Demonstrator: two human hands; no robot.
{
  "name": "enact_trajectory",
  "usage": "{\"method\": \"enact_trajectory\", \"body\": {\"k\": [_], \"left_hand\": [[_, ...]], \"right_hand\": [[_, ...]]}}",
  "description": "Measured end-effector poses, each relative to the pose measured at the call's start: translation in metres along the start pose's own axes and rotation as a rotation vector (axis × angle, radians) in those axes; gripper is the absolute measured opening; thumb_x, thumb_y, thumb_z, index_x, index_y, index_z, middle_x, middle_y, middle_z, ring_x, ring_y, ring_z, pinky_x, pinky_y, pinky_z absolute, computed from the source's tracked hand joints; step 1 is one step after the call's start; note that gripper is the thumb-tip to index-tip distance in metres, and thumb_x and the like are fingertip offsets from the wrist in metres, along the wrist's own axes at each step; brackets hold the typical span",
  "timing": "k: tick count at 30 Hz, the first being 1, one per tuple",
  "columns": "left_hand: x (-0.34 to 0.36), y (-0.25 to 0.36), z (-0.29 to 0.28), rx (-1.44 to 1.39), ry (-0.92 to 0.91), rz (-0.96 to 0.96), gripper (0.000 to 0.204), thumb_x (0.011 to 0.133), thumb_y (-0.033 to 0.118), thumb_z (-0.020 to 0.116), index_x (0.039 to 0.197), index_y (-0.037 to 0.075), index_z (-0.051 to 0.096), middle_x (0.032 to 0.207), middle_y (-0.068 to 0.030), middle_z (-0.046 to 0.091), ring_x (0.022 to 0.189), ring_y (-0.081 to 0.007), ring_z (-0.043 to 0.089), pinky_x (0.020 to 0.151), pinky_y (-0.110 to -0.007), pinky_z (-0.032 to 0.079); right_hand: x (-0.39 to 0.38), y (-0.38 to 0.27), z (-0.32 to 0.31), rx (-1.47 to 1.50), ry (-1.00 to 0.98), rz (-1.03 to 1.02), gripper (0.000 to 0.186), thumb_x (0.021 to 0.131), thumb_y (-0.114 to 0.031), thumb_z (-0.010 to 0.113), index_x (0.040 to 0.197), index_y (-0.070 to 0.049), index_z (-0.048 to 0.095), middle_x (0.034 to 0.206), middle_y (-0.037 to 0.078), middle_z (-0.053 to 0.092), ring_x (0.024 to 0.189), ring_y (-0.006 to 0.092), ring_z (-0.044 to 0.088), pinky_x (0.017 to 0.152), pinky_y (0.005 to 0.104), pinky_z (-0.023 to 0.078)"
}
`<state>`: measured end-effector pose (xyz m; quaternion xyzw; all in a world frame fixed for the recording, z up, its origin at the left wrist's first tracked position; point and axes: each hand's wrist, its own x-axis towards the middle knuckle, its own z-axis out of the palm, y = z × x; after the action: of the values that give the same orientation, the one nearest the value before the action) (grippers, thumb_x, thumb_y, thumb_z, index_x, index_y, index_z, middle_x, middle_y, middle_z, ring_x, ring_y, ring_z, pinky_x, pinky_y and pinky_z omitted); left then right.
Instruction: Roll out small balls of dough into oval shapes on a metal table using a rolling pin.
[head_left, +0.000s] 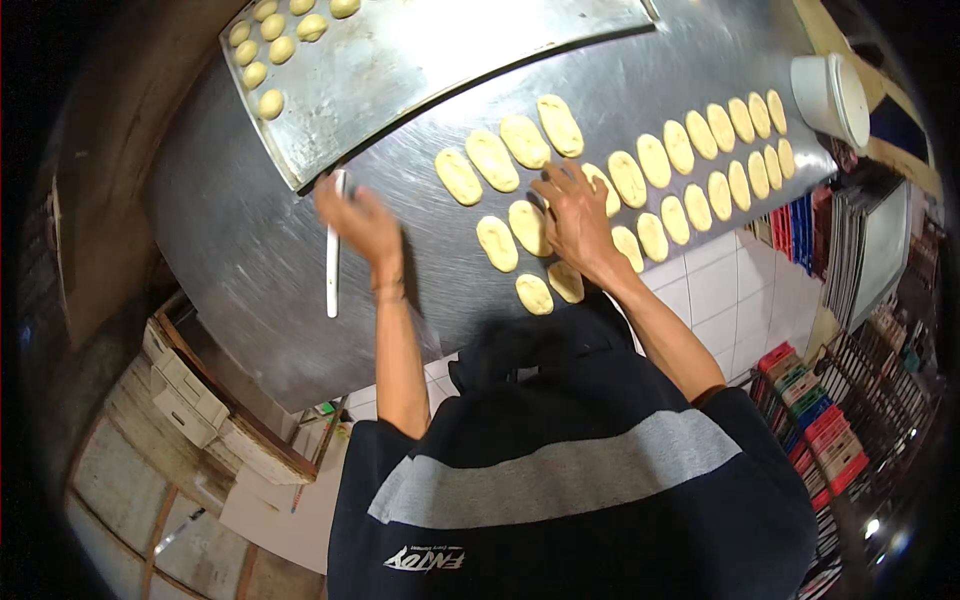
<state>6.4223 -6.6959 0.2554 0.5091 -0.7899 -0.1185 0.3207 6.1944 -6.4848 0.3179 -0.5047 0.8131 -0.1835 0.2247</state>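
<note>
My left hand [362, 222], smeared by motion, is over the upper part of a slim white rolling pin [332, 275] on the metal table. Its fingers cross the pin, but whether they grip it I cannot tell. My right hand [578, 222] is over the rows of flattened oval dough pieces [495, 243], fingers spread and bent downward. It partly covers a dough oval [528, 226] at its left and another [600, 190] at its right. Several more ovals [653, 160] lie in slanting rows toward the far right.
A metal tray [400, 85] at the far left carries several round dough balls [270, 103]. At the table's far right corner is a white bucket [830, 98]. Stacked trays [855, 250] and colourful crates [815, 430] are beyond the right edge. The steel table [235, 280] extends left.
</note>
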Motion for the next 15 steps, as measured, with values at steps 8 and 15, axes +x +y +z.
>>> {"method": "enact_trajectory", "body": {"k": [8,15], "left_hand": [[-0.094,-0.109,-0.047,0.571,-0.093,-0.439,0.055,0.109,0.034,0.047,0.157,0.007,0.047,0.166,-0.0210,0.042,0.154,-0.0400,0.036,0.121,-0.054,0.026],[-0.087,-0.107,-0.050,0.571,-0.075,-0.477,0.055,0.103,0.024,0.050,0.154,0.005,0.049,0.164,-0.0190,0.045,0.155,-0.0371,0.036,0.122,-0.053,0.026]], "right_hand": [[0.165,-0.093,0.043,0.371,-0.139,-0.443,0.032,0.080,0.007,0.060,0.109,0.009,0.074,0.105,0.029,0.074,0.100,0.0484,0.069,0.089,0.0545,0.056],[0.365,-0.221,0.146,0.422,0.029,-0.557,0.035,0.091,-0.010,0.061,0.121,0.001,0.074,0.117,0.029,0.072,0.110,0.0451,0.068,0.100,0.0500,0.053]]}}
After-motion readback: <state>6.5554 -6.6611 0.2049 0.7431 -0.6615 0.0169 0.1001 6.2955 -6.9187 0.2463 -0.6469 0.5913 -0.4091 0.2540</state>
